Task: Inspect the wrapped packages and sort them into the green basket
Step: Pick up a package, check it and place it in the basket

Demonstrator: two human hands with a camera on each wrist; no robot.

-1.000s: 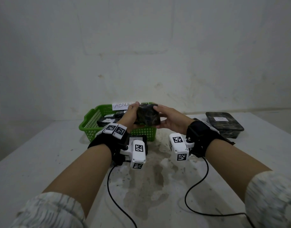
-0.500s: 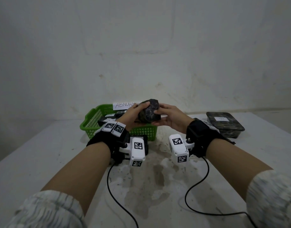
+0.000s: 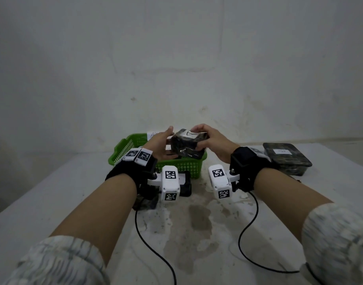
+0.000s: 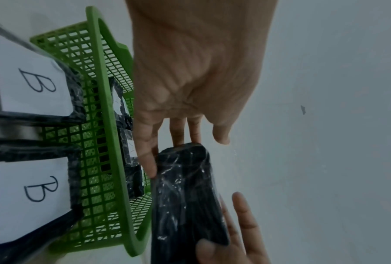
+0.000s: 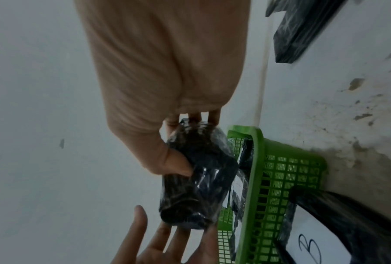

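I hold a dark, plastic-wrapped package (image 3: 186, 146) in both hands just above the green basket (image 3: 182, 164). A white label on it faces up. My right hand (image 3: 199, 138) pinches its right end between thumb and fingers, as the right wrist view shows on the package (image 5: 197, 178). My left hand (image 3: 172, 142) has straight, spread fingers against the left end; in the left wrist view the fingertips (image 4: 151, 167) touch the package (image 4: 185, 196). Other wrapped packages lie inside the basket (image 4: 108, 125).
A flat wrapped package (image 3: 287, 161) with a white label lies on the table at the right. Two packages labelled B (image 4: 32, 89) sit in front of the basket, under my left wrist. Cables trail over the stained tabletop (image 3: 197, 223) toward me.
The package has been turned over between my hands, so its white label now faces up. The left fingers have straightened; both hands stay above the basket.
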